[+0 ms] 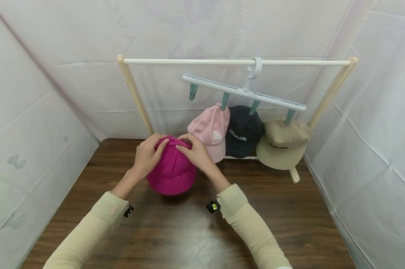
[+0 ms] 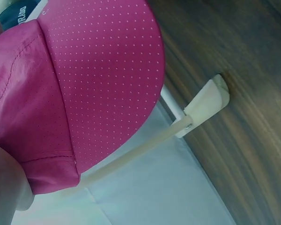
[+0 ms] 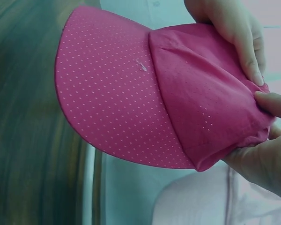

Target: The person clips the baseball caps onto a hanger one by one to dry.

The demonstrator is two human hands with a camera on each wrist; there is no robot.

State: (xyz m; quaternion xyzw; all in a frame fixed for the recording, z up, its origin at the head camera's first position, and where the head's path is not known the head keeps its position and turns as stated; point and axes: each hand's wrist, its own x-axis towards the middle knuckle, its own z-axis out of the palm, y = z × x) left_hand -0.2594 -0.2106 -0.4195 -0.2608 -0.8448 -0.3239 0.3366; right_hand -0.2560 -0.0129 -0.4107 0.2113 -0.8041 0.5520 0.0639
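A magenta cap (image 1: 172,175) hangs from both hands above the table, its brim pointing down. The left hand (image 1: 148,154) pinches the top of its crown from the left. On the crown's other side, the right hand (image 1: 198,151) pinches the fabric with thumb and fingers. The right wrist view shows both thumbs near each other at the gathered top of the crown, and white dots on the brim (image 3: 107,89). Just right of the hands a pink cap (image 1: 210,125) hangs from a green clip (image 1: 225,101) on a white hanger (image 1: 222,84).
A dark cap (image 1: 244,130) and a beige cap (image 1: 283,144) hang farther right. The hanger's leftmost clip (image 1: 193,91) holds nothing. The tilted hanger hooks over a white rod (image 1: 189,61) between wooden posts (image 1: 135,93). Below lies a brown wooden table (image 1: 175,231), with white cloth walls (image 1: 30,112) around.
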